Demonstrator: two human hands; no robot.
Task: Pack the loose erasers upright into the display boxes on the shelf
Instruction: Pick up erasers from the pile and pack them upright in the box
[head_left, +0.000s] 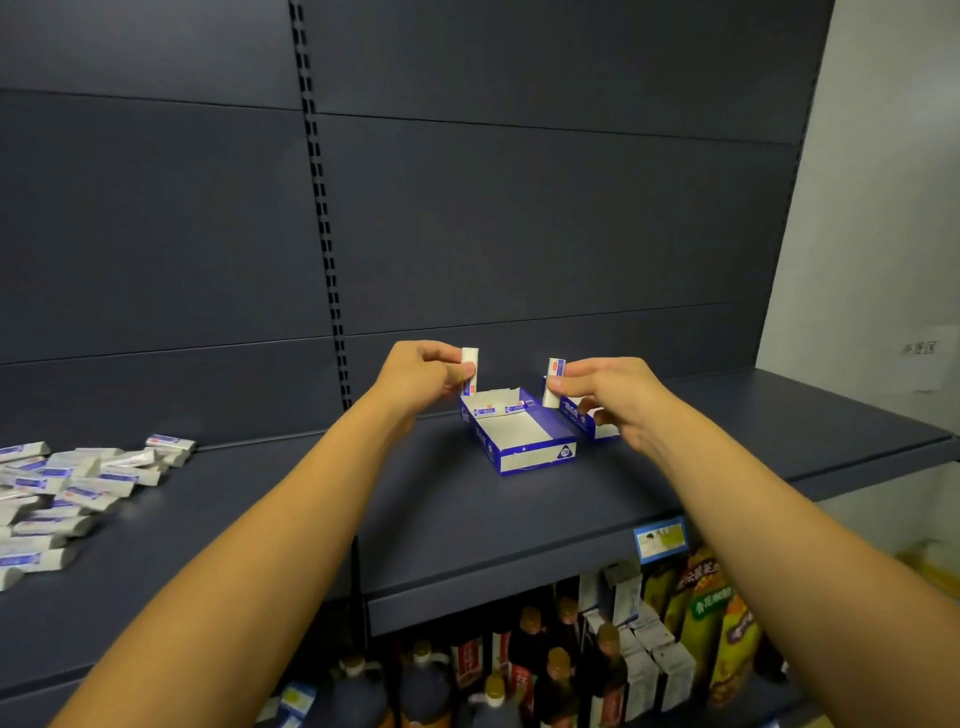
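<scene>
A blue and white display box (537, 457) stands open on the dark shelf (467, 519), with two erasers (498, 409) lying at its far end. A second box (579, 418) sits just right of it, partly hidden by my right hand. My left hand (421, 376) pinches one white eraser (470, 364) upright above the first box's back left corner. My right hand (608, 395) pinches another eraser (552, 387) upright between the two boxes. A pile of several loose wrapped erasers (67, 493) lies on the shelf at the far left.
The shelf's dark back panel (519, 234) rises right behind the boxes, with a slotted upright (324, 234) left of them. Below the shelf stand dark bottles (524, 660) and cartons (649, 660). A blue price tag (661, 540) hangs on the shelf's front edge.
</scene>
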